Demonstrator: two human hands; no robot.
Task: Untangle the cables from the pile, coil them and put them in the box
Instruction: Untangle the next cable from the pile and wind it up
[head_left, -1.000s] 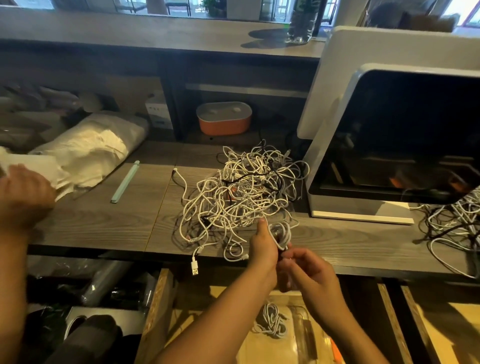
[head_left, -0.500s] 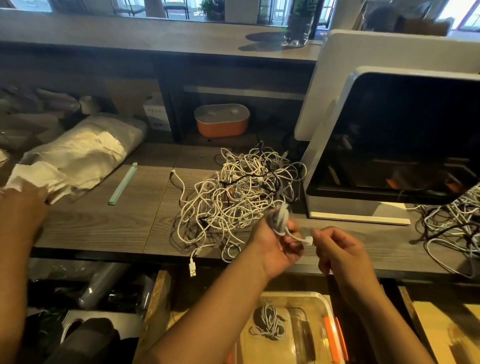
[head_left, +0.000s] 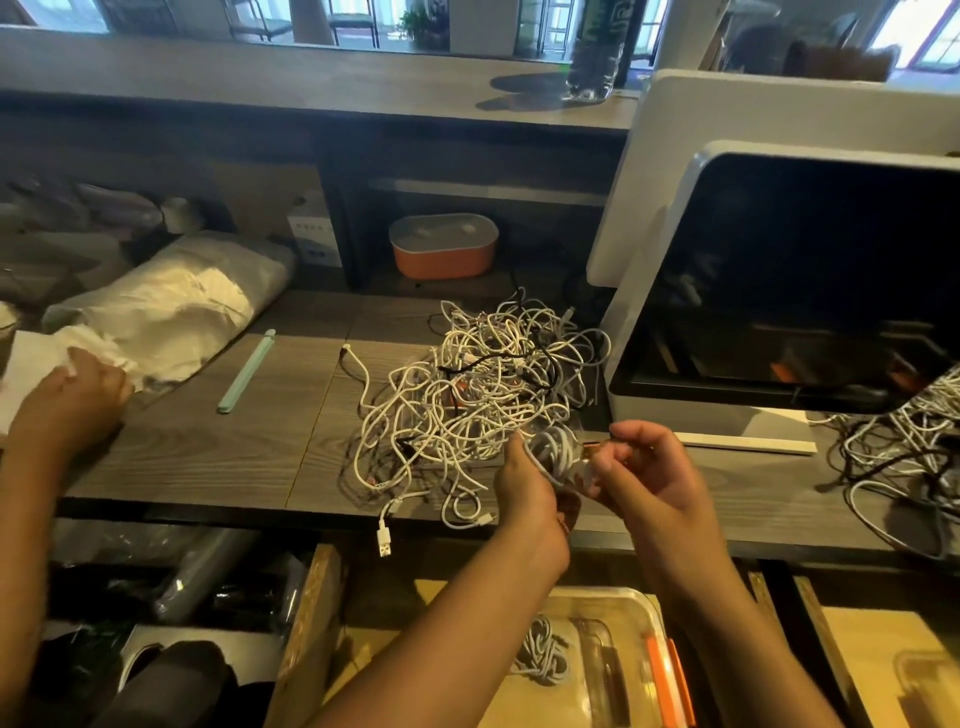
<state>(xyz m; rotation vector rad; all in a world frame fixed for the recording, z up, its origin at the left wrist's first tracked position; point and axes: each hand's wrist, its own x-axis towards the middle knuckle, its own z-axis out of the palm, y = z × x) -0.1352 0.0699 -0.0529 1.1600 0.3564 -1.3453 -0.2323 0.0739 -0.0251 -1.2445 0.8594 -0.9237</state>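
A tangled pile of white and black cables (head_left: 483, 384) lies on the grey wooden counter (head_left: 234, 457). Just in front of the pile, my left hand (head_left: 524, 488) grips a small coil of white cable (head_left: 553, 449). My right hand (head_left: 644, 467) pinches the loose end of that coil at its right side. Below the counter edge a clear plastic box (head_left: 618, 618) stands open, with one coiled white cable (head_left: 540, 654) lying inside it. A USB plug (head_left: 384, 540) from the pile hangs over the counter's front edge.
Another person's hand (head_left: 67, 400) rests on white paper at the left by a wrapped bundle (head_left: 171, 306). A mint green strip (head_left: 247, 371) lies on the counter. A white machine (head_left: 779, 291) stands at the right, with a second cable tangle (head_left: 904, 441) beside it. An orange container (head_left: 441, 249) sits behind.
My hands rose from below the counter edge to just in front of the pile, and the right hand came back against the coil. The other person's hand shifted right onto the paper.
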